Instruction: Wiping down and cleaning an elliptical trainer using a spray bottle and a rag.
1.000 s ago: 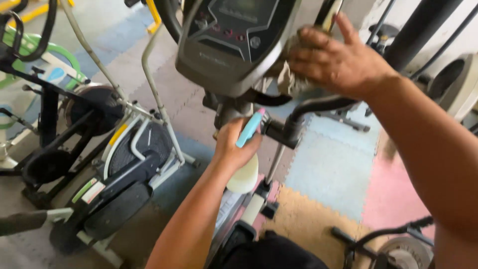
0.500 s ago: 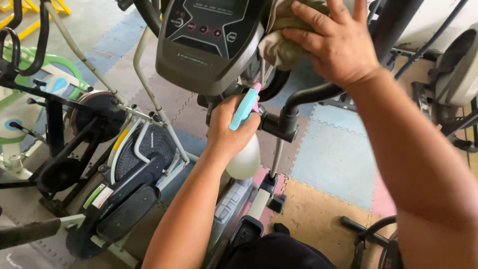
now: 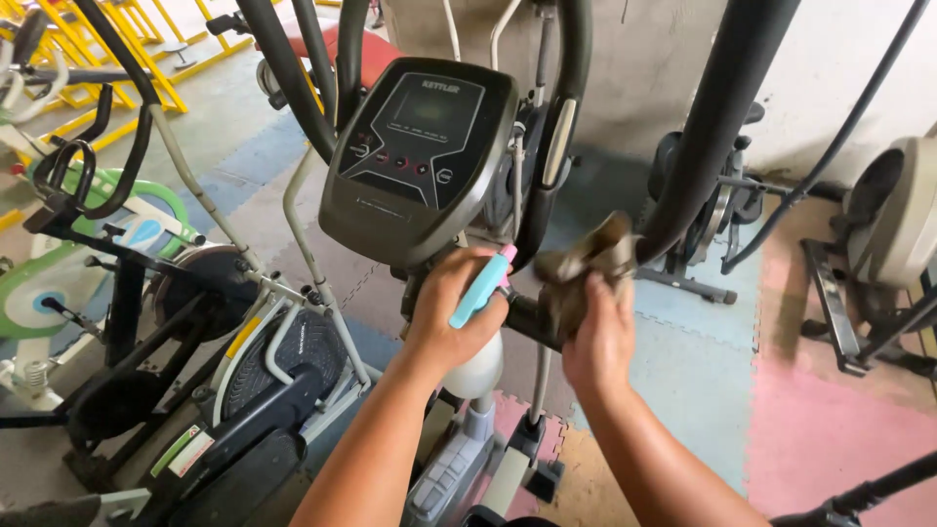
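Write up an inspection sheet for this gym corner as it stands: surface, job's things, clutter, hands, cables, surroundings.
Surface: foam floor mats in blue, pink, tan and grey squares.
Job's things: spray bottle with blue trigger; brownish cloth; grey console of the cross trainer.
Clutter: nothing seen loose on the floor.
Hands: left hand grips the spray bottle; right hand holds the cloth against a black handlebar.
Cables: a thin black line curves down at right; whether it is a cable, cannot tell.
Surroundings: exercise bike at left, yellow frames behind, wall.
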